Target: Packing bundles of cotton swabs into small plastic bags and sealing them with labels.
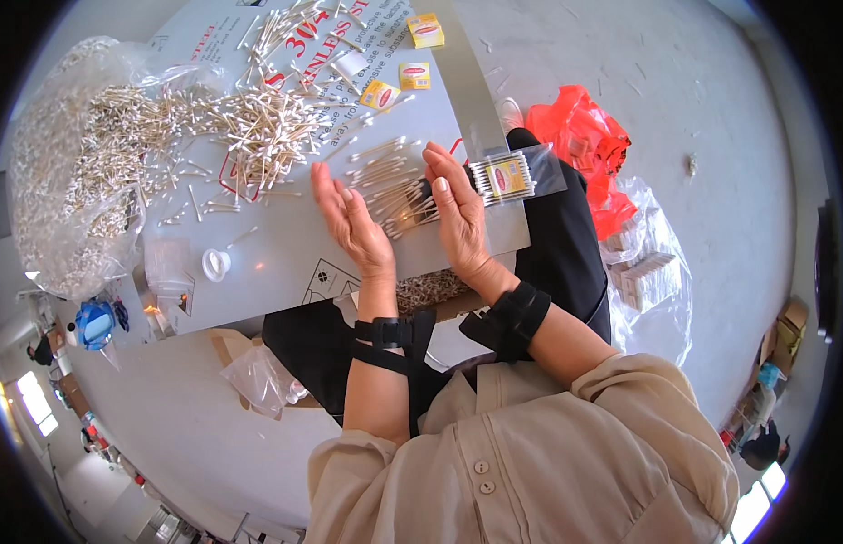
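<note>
A loose row of cotton swabs [385,172] lies on the grey metal tabletop [285,245] between my two hands. On its left side, my left hand [356,222] is open, edge down, with fingers stretched out and palm turned inward. My right hand [459,213] mirrors it at the other side, open, its fingertips beside the swab ends; whether it touches them I cannot tell. Just right of that hand, a clear packet [548,174] holds aligned swabs and a yellow card [506,178], reaching over the table's right edge.
A swab heap [272,136] sits left of centre, beside a big clear bag of swabs [113,136]. Several yellow cards [426,31] lie at the far side. A small white cup [216,265] stands near left. Red [580,145] and clear bags [652,263] rest on the floor.
</note>
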`<action>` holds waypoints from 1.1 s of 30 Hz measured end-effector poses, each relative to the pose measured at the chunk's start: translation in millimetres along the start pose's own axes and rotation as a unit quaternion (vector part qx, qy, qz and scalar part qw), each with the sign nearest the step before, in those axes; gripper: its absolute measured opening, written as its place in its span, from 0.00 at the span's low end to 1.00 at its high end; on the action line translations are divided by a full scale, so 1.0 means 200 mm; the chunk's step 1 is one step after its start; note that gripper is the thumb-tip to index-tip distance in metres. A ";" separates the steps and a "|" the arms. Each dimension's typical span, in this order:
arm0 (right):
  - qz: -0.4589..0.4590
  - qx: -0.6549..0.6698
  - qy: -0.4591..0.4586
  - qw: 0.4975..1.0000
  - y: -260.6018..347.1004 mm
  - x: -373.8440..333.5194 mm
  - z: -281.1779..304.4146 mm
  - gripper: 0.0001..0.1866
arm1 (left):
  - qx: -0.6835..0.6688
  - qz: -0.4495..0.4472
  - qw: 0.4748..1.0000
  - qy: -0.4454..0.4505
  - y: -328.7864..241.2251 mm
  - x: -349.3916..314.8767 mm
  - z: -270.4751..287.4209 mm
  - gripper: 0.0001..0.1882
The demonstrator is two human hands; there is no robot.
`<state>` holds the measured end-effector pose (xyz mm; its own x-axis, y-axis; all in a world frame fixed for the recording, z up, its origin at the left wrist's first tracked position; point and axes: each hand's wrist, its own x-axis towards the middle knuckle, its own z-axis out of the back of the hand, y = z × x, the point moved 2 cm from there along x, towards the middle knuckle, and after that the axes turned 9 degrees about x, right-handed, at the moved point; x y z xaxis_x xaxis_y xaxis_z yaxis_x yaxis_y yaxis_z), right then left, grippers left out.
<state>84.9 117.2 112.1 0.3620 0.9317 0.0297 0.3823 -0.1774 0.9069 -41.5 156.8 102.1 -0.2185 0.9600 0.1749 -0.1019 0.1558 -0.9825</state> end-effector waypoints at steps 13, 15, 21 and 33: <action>-0.032 -0.015 -0.032 0.999 0.02 0.05 0.13 0.11 | 0.462 -0.240 0.833 0.188 -0.20 -0.09 0.06 0.12; -0.028 -0.008 -0.032 0.999 0.02 0.05 0.12 0.09 | 0.466 -0.224 0.836 0.186 -0.20 -0.09 0.05 0.12; -0.005 -0.026 -0.036 0.999 -0.02 0.04 0.13 0.07 | 0.473 -0.234 0.830 0.182 -0.18 -0.10 0.05 0.11; -0.028 0.022 -0.042 0.998 0.00 0.05 0.13 0.06 | 0.494 -0.245 0.807 0.210 -0.27 -0.17 0.10 0.08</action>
<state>111.3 119.0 102.1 0.4082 0.9111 -0.0570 0.4407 -0.1419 0.8864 -48.2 111.3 151.2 0.4107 0.8658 0.2857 -0.8460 0.4788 -0.2347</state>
